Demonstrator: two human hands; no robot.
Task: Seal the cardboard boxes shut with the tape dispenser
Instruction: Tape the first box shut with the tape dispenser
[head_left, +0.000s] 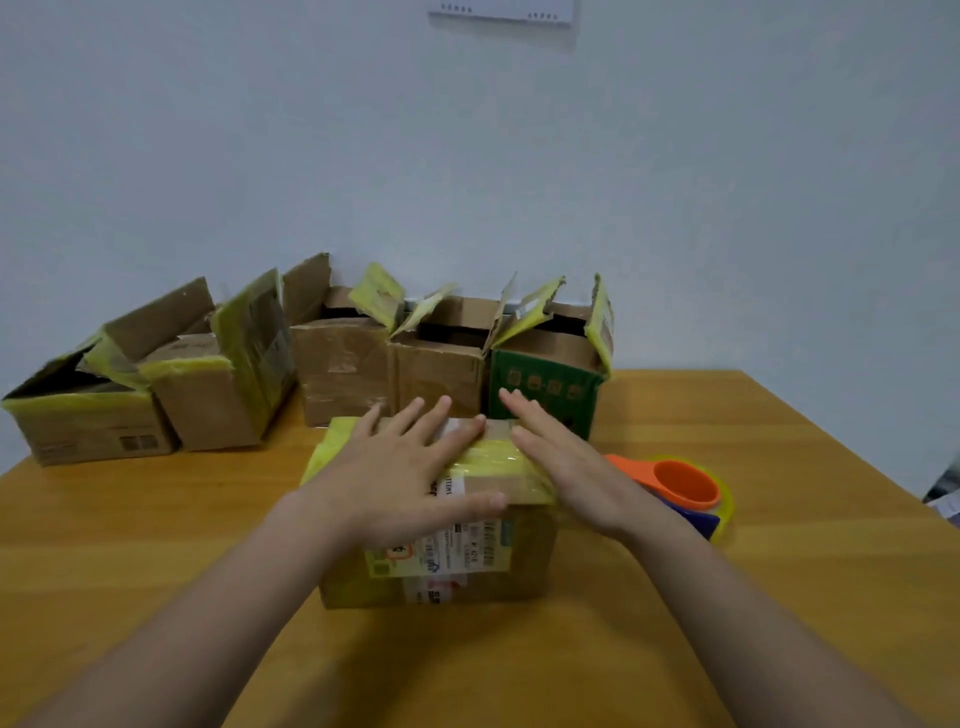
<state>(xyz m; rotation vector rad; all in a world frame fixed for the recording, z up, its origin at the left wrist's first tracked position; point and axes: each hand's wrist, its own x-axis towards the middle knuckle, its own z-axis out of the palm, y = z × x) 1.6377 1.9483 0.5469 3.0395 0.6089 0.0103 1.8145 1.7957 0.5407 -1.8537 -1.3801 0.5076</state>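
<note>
A closed cardboard box (457, 561) with yellow tape and shipping labels sits in the middle of the wooden table. My left hand (400, 473) lies flat on its top, fingers spread. My right hand (561, 467) rests flat on the box's right top edge, fingers straight. Neither hand holds anything. The tape dispenser (685, 488), orange and blue with a roll of yellowish tape, lies on the table just right of the box, partly hidden by my right wrist.
Several cardboard boxes with raised flaps stand in a row along the wall: two at the left (93, 421) (218, 395), two brown ones (343, 364) (441, 364) and a green one (545, 384) behind the closed box. The table's right edge (852, 457) runs diagonally.
</note>
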